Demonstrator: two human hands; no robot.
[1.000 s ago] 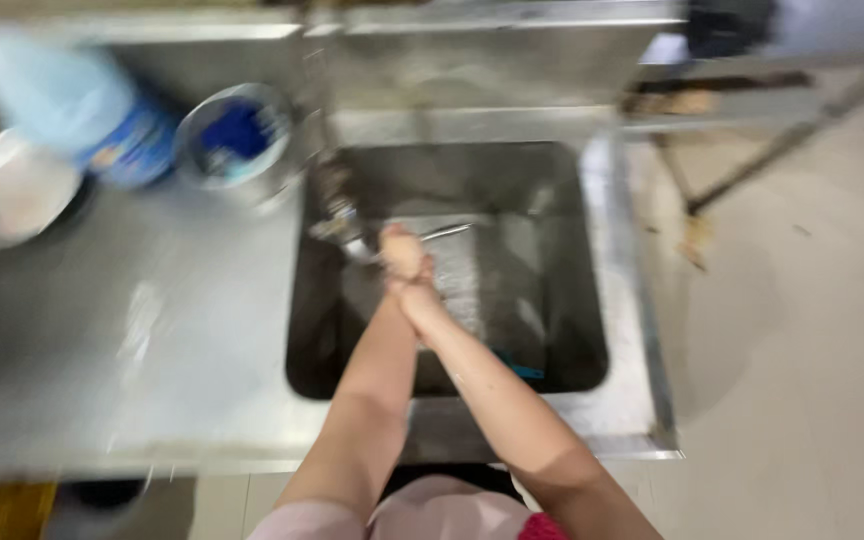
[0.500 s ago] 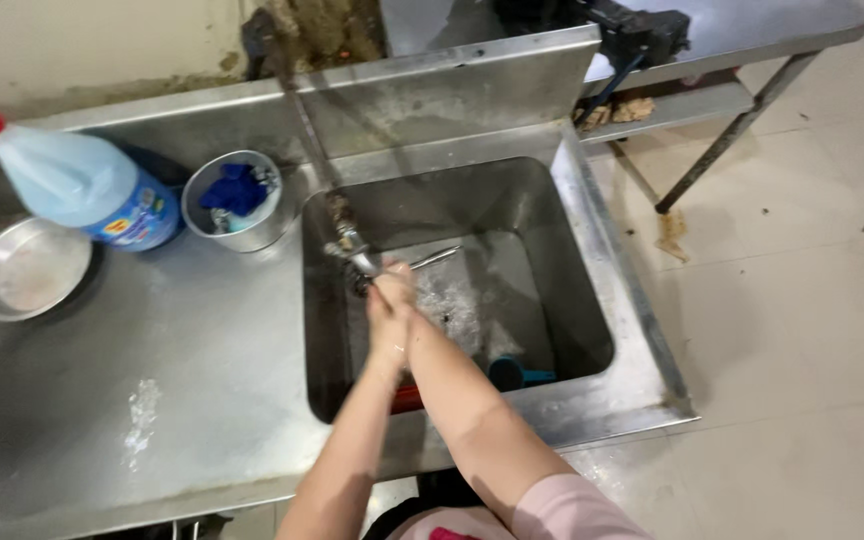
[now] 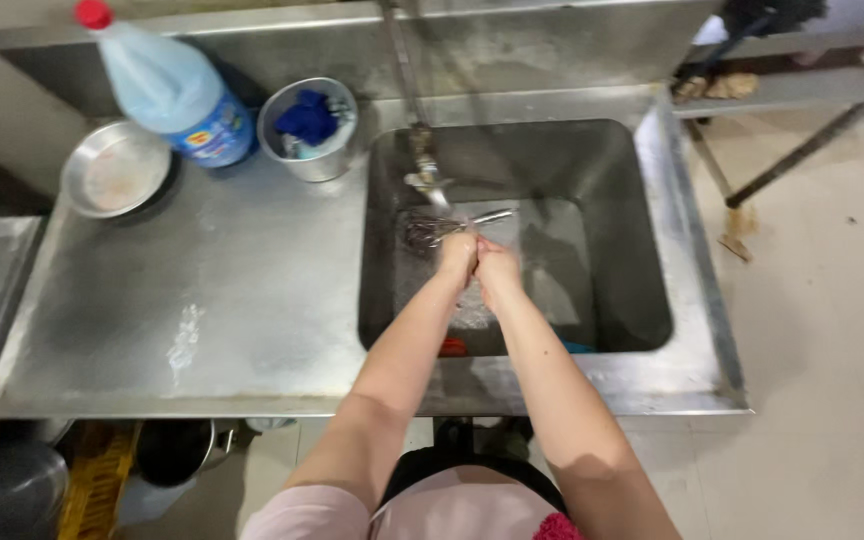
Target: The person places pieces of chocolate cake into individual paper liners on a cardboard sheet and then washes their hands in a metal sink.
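Note:
My left hand (image 3: 457, 255) and my right hand (image 3: 498, 268) are pressed together over the steel sink (image 3: 694, 300), fingers curled, under the water running from the tap (image 3: 422, 172). Neither hand shows anything inside it. Just beyond my fingers, a wire whisk (image 3: 434, 228) lies in the basin under the stream, its handle pointing right. Water splashes on the sink floor below my wrists.
On the steel counter (image 3: 212, 300) to the left stand a blue plastic bottle with a red cap (image 3: 177, 90), a steel cup holding a blue cloth (image 3: 310, 130) and a shallow steel bowl (image 3: 114, 170). Pots (image 3: 177, 450) sit under the counter. A metal rack leg (image 3: 812, 135) crosses the tiled floor at right.
The view has tilted and steadied, showing more of the counter. My hands stay together under the running water, shifted slightly.

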